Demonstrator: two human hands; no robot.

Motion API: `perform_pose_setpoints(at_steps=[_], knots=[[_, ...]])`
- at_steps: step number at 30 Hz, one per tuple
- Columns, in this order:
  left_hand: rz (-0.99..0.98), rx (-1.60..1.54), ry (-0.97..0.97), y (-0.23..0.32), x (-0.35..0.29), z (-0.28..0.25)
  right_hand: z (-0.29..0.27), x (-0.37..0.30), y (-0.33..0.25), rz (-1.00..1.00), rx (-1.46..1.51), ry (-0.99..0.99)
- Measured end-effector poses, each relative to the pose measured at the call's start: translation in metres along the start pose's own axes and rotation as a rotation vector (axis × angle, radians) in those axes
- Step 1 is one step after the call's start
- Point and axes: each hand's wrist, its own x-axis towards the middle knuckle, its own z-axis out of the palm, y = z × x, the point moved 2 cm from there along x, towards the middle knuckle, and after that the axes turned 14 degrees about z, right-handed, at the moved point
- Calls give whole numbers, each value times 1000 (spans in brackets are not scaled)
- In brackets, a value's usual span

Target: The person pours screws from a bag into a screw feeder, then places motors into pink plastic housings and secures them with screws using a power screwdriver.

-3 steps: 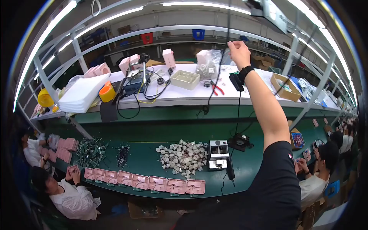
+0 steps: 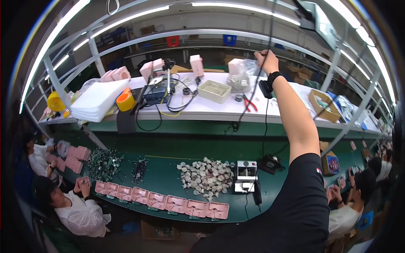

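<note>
My right hand [image 2: 270, 62] is raised high above the far part of the white upper shelf [image 2: 202, 107], at the end of a stretched-out arm. Its fingers are curled and pinched together; anything between them is too small or hidden to make out. A thin black cable [image 2: 270, 33] hangs down across the fingers, and I cannot tell whether they touch it. Around the wrist is a black band with a small black device [image 2: 265, 89]. Below the hand lie a clear plastic bag [image 2: 239, 82] and red-handled pliers [image 2: 250, 103]. My left hand is out of view.
On the shelf stand a cream tray [image 2: 214, 92], white foam sheets [image 2: 95, 101] and an open carton [image 2: 324, 105]. The green bench [image 2: 164, 168] below bears pink housings [image 2: 176, 204], a pile of whitish parts [image 2: 206, 177] and a small machine [image 2: 246, 170]. Co-workers sit at both sides.
The whole view has shifted to the right. Within it, my right hand has moved slightly left against the shelf, and the hanging cable now crosses its fingers instead of the fingertips.
</note>
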Motion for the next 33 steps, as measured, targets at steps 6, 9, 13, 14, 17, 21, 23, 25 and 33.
perform_pose_setpoints(at_steps=[6,9,13,14,17,21,23,25,33], knots=[[-156,-115,193,-73,-91,6,83,-29,-46,-8,-159,-434],[-211,-164,211,-99,-122,19,110,-21,-34,-36,-329,-491],[-275,-213,159,-125,-140,41,147,33,24,-142,-338,-129],[-289,-228,165,-132,-148,44,156,28,19,-153,-329,-143],[-328,-269,163,-147,-167,52,160,13,15,-146,-117,-65],[-378,-302,138,-161,-186,53,140,26,21,-188,-60,55],[-395,-315,128,-163,-189,50,125,26,15,-162,8,50],[-400,-322,106,-159,-178,47,100,29,9,-105,135,66],[-445,-284,-45,-141,-105,0,14,45,-25,-192,188,279]])
